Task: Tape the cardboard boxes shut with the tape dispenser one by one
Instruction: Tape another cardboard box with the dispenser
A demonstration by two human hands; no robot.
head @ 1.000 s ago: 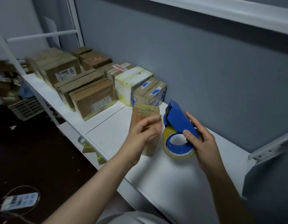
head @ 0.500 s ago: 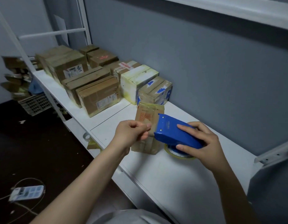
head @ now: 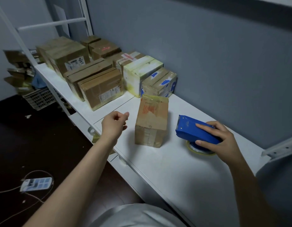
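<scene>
A small cardboard box (head: 151, 122) stood upright on the white shelf (head: 174, 169), near its front edge, with clear tape shining over its top and down its near face. To the right of it, apart from it, the person's right hand (head: 219, 141) gripped a blue tape dispenser (head: 196, 130), fingers laid over the top of the housing and thumb curled under its near side. The toothed blade end pointed toward the box. The roll of tape (head: 199, 150) showed beneath the housing, low against the shelf, though I could not tell whether it touched the surface. The left hand (head: 115, 125) hovered to the left of the box, clear of it, its fingers curled in against the palm with the thumb by the forefinger, and I saw nothing held in it. Farther along the shelf, against the grey wall (head: 207, 54), the other cardboard boxes (head: 99, 86) sat packed side by side. Among them were a white box stained yellow (head: 142, 72) and, just behind the small one, a box with blue patches (head: 160, 82). Down on the dark floor lay a power strip (head: 36, 184) with its cable looped round it, and a plastic crate (head: 39, 99) stood by the shelf's far leg.
</scene>
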